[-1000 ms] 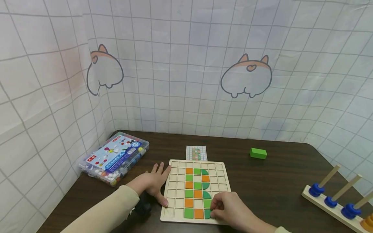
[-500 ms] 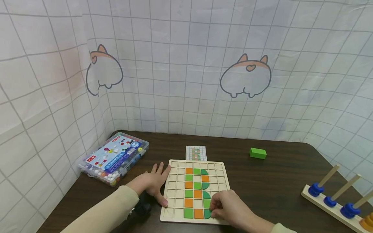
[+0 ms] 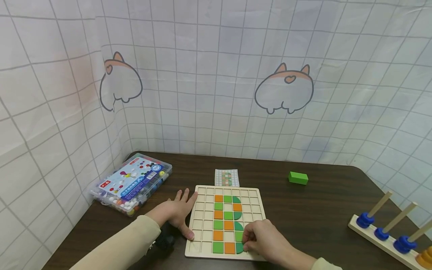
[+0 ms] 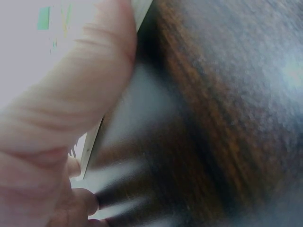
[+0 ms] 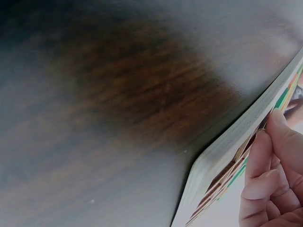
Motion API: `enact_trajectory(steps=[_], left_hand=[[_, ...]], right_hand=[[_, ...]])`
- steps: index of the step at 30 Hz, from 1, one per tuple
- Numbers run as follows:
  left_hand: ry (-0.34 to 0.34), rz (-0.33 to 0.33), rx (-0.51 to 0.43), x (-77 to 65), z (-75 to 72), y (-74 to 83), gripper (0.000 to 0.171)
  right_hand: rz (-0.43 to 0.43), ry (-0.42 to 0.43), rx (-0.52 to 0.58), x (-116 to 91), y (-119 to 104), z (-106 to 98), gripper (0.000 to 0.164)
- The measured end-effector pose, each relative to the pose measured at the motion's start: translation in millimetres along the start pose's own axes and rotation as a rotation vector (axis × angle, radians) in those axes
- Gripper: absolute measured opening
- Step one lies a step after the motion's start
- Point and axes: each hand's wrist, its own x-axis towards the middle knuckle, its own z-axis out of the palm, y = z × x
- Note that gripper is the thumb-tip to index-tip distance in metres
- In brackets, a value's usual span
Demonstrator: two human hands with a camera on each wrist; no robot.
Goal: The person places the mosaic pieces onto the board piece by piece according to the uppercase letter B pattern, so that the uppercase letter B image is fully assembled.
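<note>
A square wooden grid board [image 3: 206,235] lies on the table, with orange and bright green square tiles and dark green rounded tiles set in its cells. My left hand [image 3: 180,212] rests spread at the board's left edge, thumb on the rim; the thumb fills much of the left wrist view. At the near edge, the curled fingers of my right hand [image 3: 266,238] pinch at a dark green rounded tile [image 3: 239,247] in the bottom row. In the right wrist view the thumb [image 5: 283,135] and index fingertip meet low over the board; their contact with the tile is partly hidden.
A printed pattern card [image 3: 219,178] lies behind the board. At left is a clear plastic case [image 3: 135,182] of coloured parts. A green block [image 3: 298,178] sits at back right, and a peg stand [image 3: 381,240] with blue and orange rings at far right.
My right hand stays at the same tile, its fingers shifting only slightly. The left hand keeps its place on the board's edge, and the other tiles look unchanged.
</note>
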Motion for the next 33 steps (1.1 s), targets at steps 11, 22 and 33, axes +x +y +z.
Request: enact_trajectory(steps=[11, 22, 33], left_hand=[[-0.007, 0.011, 0.010, 2.3, 0.5, -1.4, 0.135], [-0.021, 0.030, 0.024, 6.5, -1.3, -3.1, 0.137], [-0.026, -0.055, 0.132, 7.8, -2.8, -4.8, 0.140]], right_hand=[[0.040, -0.015, 0.040, -1.7, 0.4, -3.0, 0.018], [0.078, 0.088, -0.042, -10.5, 10.2, -21.1, 0.014], [0.085, 0.148, -0.148, -19.9, 48.3, -64.1, 0.009]])
